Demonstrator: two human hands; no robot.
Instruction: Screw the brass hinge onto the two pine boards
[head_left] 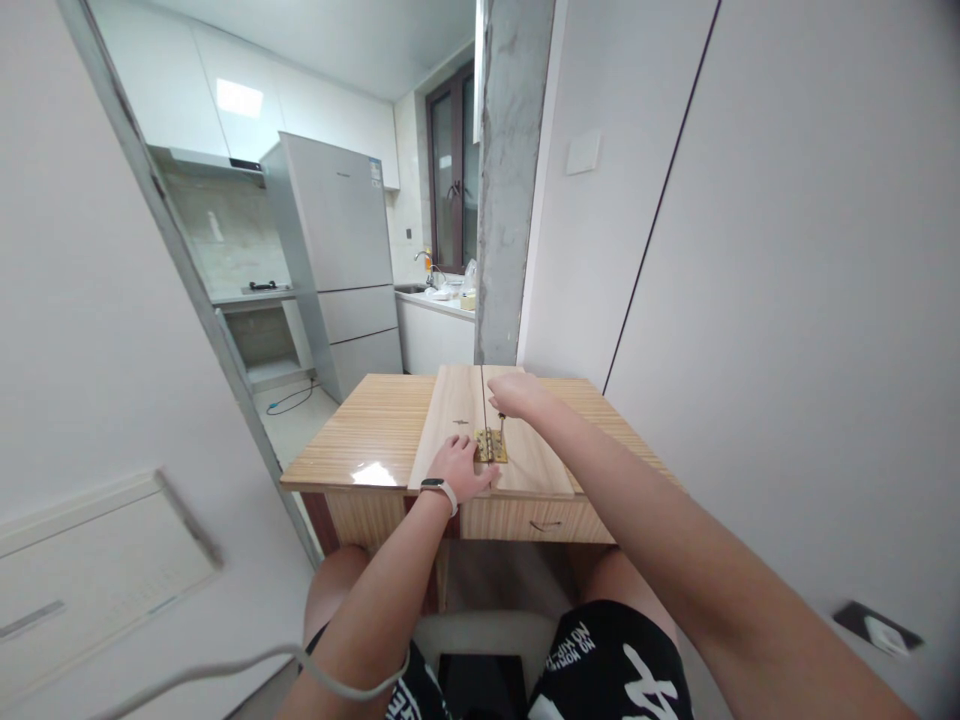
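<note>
Two pale wooden boards [442, 440] lie side by side on a striped wooden desk [360, 425], with a narrow seam between them. A brass hinge [491, 446] lies across the seam. My left hand [459, 470], with a banded watch on its wrist, rests with spread fingers on the boards at the hinge's left and lower edges. Above the hinge, my right hand [514, 395] is closed round a screwdriver [502, 428]; its handle is mostly hidden, and its thin shaft points down at the hinge's right leaf.
Below the desktop is a drawer [545, 524] with a dark handle. A grey pillar [512, 190] and a white wall stand behind the desk. Further back at left are a fridge [341, 220] and a kitchen counter [439, 300]. A pale cable [225, 664] crosses the lower left.
</note>
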